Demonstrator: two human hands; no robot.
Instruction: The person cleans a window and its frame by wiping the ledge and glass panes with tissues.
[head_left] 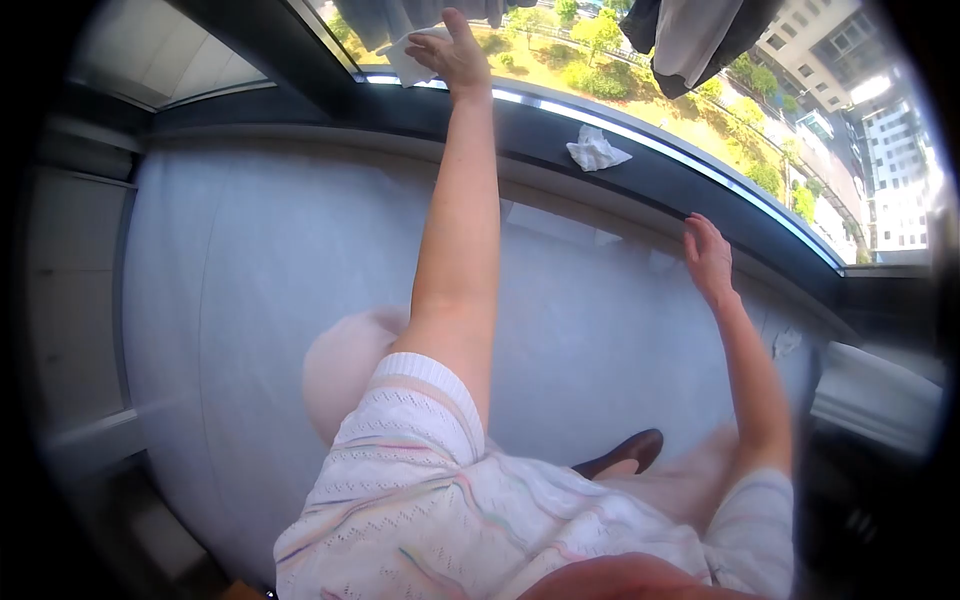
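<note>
My left hand (pixel 455 58) is stretched up to the window at the top of the head view. Its fingers are bent over a white tissue (pixel 408 62), which lies against the glass; part of it is hidden by the hand. Lower down on the right, my right hand (pixel 708 258) hangs by the dark window frame, fingers stretched out and nothing visible in them. Between the two hands a crumpled white tissue (pixel 597 150) rests on the dark sill (pixel 530 135).
Clothes (pixel 695 40) hang near the top edge by the window. Below is a pale grey floor (pixel 270 250), with another crumpled white piece (pixel 787 342) at the right. A whitish stacked object (pixel 875 395) stands at the far right. My brown shoe (pixel 635 452) shows below.
</note>
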